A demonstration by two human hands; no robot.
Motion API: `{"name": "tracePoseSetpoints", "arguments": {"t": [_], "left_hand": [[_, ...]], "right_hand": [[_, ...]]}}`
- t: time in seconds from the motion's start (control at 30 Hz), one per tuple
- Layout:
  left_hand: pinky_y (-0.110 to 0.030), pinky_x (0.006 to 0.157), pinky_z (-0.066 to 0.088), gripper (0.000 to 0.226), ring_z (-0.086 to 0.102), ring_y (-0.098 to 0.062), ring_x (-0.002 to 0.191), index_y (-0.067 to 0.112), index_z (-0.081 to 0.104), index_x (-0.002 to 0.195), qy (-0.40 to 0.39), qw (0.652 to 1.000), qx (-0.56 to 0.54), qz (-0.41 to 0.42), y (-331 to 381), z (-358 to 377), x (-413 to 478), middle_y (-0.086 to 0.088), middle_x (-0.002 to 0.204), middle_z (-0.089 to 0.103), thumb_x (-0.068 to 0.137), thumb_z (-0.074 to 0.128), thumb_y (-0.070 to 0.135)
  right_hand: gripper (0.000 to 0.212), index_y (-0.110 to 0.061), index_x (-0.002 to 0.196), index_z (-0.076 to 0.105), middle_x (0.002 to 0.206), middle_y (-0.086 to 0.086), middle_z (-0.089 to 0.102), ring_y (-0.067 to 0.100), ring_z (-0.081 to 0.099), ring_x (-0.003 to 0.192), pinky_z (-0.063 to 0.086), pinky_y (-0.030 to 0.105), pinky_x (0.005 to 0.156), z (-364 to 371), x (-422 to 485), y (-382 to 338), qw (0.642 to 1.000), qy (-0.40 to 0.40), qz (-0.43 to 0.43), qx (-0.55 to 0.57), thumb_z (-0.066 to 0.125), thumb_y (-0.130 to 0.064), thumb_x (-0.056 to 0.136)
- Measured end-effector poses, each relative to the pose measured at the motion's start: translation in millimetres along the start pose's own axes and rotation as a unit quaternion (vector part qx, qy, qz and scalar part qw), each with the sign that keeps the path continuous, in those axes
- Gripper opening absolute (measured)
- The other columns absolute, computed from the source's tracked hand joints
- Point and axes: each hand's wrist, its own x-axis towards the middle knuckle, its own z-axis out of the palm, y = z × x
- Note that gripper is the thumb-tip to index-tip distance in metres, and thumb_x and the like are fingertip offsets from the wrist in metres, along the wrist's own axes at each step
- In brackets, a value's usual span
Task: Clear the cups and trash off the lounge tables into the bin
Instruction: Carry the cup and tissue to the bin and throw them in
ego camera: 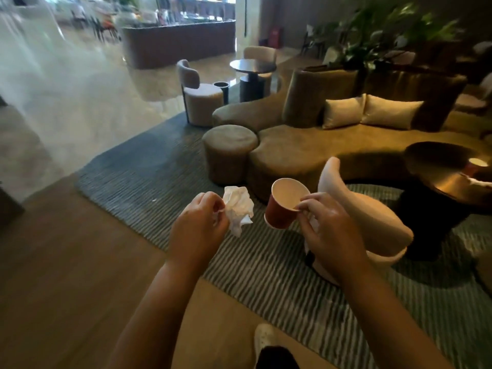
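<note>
My left hand [197, 225] pinches a crumpled white tissue [238, 207] at chest height over the striped rug. My right hand [326, 230] grips the rim of an empty red paper cup [282, 209], tilted with its white inside facing me; a bit of white paper also shows under that palm. A dark round lounge table [450, 187] stands at the right, with another red cup [476, 166] and white paper [482, 182] on it. A small dark cylindrical bin [221, 87] stands far ahead beside a beige chair.
A white armchair [372, 217] sits just beyond my right hand. A brown curved sofa [319, 153] and a round pouf [229, 150] lie ahead. A second round table [252, 69] with chairs stands farther back. My foot [265, 339] is on the wooden floor.
</note>
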Motion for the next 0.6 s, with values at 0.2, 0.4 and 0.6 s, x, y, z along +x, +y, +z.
{"name": "tracePoseSetpoints", "arguments": {"t": [0.2,0.4,0.6], "left_hand": [[-0.02,0.059,0.045,0.008,0.054,-0.006,0.073,0.02,0.057,0.088,0.003,0.998,0.037,-0.052,-57.8,27.8,116.0,0.006,0.087,0.057,0.085,0.063,0.016],[-0.019,0.057,0.043,0.011,0.053,-0.004,0.07,0.024,0.055,0.086,0.033,0.993,0.063,-0.091,-119.6,34.8,226.9,0.01,0.083,0.055,0.083,0.064,0.018],[-0.022,0.053,0.039,0.014,0.05,-0.006,0.066,0.024,0.052,0.082,0.063,0.983,0.105,-0.138,-208.4,34.6,311.4,0.01,0.078,0.053,0.082,0.065,0.018]], "right_hand": [[0.02,-0.016,0.107,0.065,0.115,-0.005,0.058,0.008,0.055,0.104,0.052,0.024,0.081,76.9,143.4,25.0,0.996,-0.038,-0.058,0.055,0.06,-0.021,0.088],[0.017,-0.014,0.102,0.067,0.109,-0.004,0.061,0.009,0.056,0.1,0.05,0.021,0.078,148.8,291.0,25.5,0.989,-0.056,-0.107,0.081,0.064,-0.019,0.086],[0.016,-0.013,0.101,0.067,0.109,-0.004,0.061,0.009,0.056,0.098,0.05,0.021,0.076,243.3,411.5,-2.0,0.976,-0.09,-0.158,0.119,0.063,-0.019,0.087]]}}
